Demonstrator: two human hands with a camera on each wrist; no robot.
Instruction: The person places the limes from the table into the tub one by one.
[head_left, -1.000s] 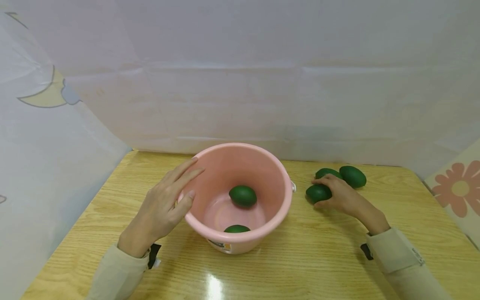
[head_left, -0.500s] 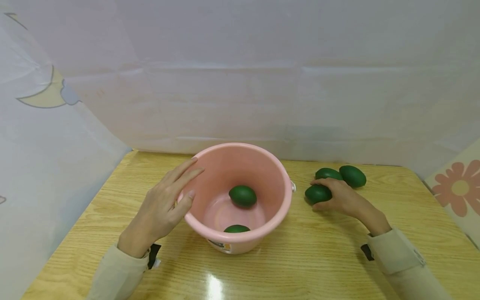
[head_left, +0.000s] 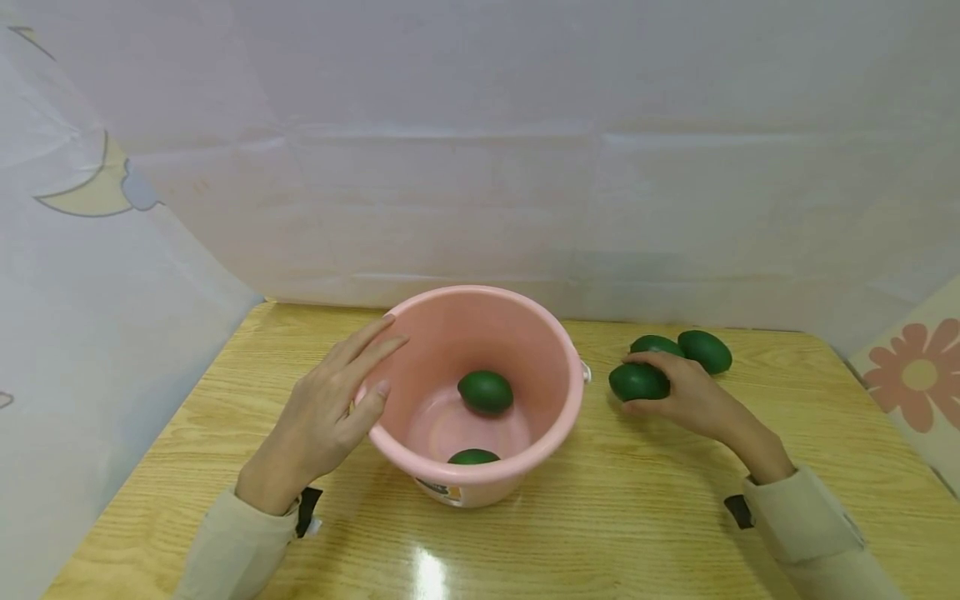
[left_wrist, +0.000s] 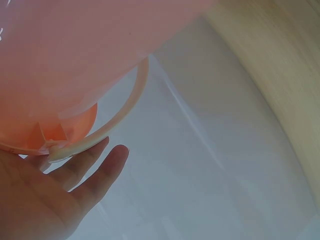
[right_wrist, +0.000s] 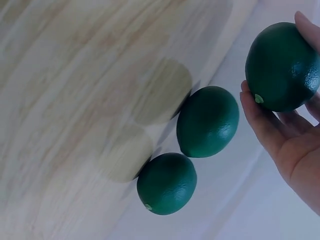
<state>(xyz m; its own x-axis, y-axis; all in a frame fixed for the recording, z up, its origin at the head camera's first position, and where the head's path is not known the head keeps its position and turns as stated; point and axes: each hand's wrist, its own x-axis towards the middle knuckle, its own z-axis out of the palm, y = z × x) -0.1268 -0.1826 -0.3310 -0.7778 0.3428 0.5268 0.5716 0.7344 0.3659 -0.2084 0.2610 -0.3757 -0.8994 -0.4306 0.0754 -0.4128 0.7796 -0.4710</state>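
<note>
A pink bucket (head_left: 558,354) stands mid-table with two dark green limes (head_left: 485,391) inside; the nearer one (head_left: 472,457) is partly hidden by the rim. My left hand (head_left: 341,392) rests with straight fingers against the bucket's left rim, its palm (left_wrist: 30,200) beside the bucket wall (left_wrist: 75,55) and white handle (left_wrist: 120,117). My right hand (head_left: 678,392) grips a green lime (head_left: 637,382) just right of the bucket, lifted slightly off the table; the same lime (right_wrist: 282,67) sits between its fingers (right_wrist: 265,120). Two more limes (head_left: 705,351) (head_left: 654,344) lie behind it on the table.
The wooden table (head_left: 600,533) is walled by pale sheets at the back and left. A flower-patterned panel (head_left: 918,379) borders the right edge. In the right wrist view the two loose limes (right_wrist: 207,121) (right_wrist: 166,183) lie side by side, touching.
My right hand closed on the lime and raised it a little, shifting it slightly left toward the bucket. The left hand and bucket stayed still.
</note>
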